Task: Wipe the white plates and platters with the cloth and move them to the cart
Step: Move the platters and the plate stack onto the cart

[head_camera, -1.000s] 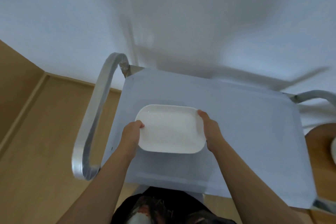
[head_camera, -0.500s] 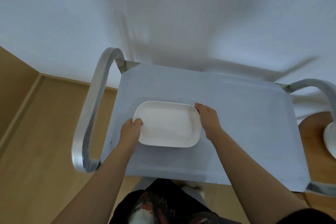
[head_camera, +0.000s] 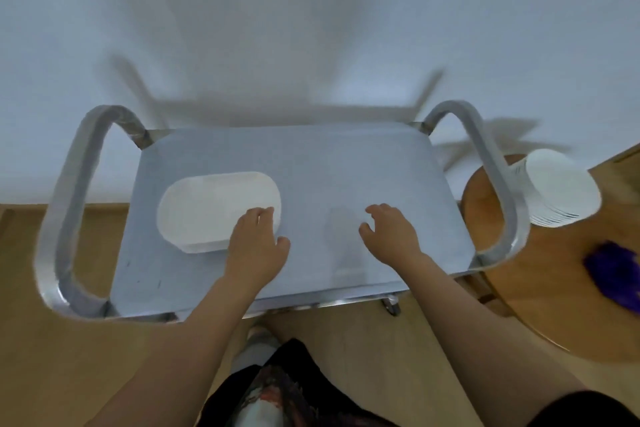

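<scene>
White platter [head_camera: 218,210] flat on cart [head_camera: 346,166], left hand [head_camera: 256,246] and right hand [head_camera: 389,236] loose-fingered, empty.

No legible text, label or number anywhere, perhaps owing to motion blur.
</scene>
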The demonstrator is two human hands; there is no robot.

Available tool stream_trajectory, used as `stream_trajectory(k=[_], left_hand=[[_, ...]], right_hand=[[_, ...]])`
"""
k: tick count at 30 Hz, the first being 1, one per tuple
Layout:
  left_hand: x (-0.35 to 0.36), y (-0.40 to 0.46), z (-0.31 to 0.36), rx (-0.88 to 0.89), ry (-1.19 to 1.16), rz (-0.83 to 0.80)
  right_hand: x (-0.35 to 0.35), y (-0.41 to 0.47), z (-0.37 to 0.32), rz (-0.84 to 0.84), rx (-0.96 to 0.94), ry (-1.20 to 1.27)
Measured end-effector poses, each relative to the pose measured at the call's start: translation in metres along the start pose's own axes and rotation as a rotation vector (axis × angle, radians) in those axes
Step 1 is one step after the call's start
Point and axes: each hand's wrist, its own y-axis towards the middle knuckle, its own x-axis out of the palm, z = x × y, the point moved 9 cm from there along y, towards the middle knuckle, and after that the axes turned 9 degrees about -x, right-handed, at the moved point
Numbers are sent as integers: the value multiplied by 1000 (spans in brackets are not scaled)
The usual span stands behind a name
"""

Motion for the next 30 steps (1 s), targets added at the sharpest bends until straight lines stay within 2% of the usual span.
stream_trajectory(k=[8, 16, 22, 30], left_hand=[[78, -82, 146, 297, 108, -116], [143, -150, 247, 485, 140, -210], [182, -156, 310, 557, 128, -272], [253, -127, 406, 649, 93, -416]], right_hand=[[-61, -131, 118, 158, 146, -6], [-91, -212, 218, 209, 345, -2], [-92, -215, 279, 197, 413, 29], [-112, -172, 358, 186, 437, 41]])
